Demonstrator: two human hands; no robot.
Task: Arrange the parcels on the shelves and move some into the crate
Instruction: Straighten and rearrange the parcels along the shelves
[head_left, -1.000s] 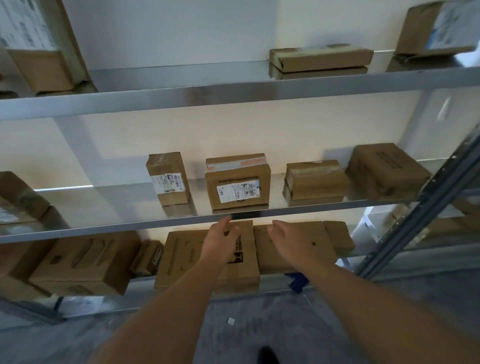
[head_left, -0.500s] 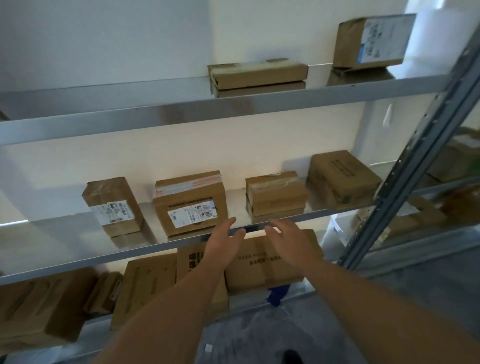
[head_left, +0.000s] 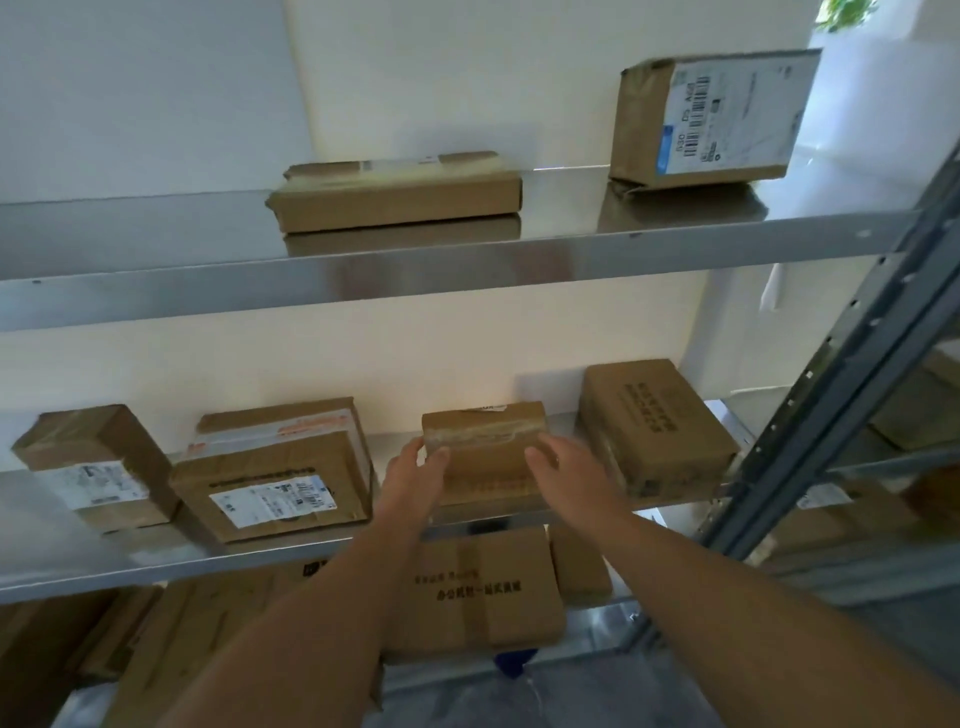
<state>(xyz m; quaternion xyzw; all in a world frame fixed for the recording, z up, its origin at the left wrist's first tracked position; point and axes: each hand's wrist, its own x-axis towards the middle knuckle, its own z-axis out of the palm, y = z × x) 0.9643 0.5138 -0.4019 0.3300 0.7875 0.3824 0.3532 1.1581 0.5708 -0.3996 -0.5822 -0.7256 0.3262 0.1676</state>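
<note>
A small brown parcel (head_left: 485, 452) sealed with clear tape stands on the middle shelf (head_left: 260, 564), between a labelled parcel (head_left: 275, 467) and a printed brown parcel (head_left: 654, 421). My left hand (head_left: 415, 478) holds its left edge, thumb on the front face and fingers along the side. My right hand (head_left: 563, 470) holds its right edge the same way. No crate is in view.
Another labelled parcel (head_left: 98, 462) stands at the left of the middle shelf. The top shelf (head_left: 467, 265) carries a flat parcel (head_left: 395, 192) and an upright labelled parcel (head_left: 711, 114). Several parcels (head_left: 483, 592) lie on the lower shelf. A grey upright post (head_left: 857, 353) rises at the right.
Both hands rose from below the middle shelf's edge and closed on the sides of the small taped parcel. The view swung right and upward.
</note>
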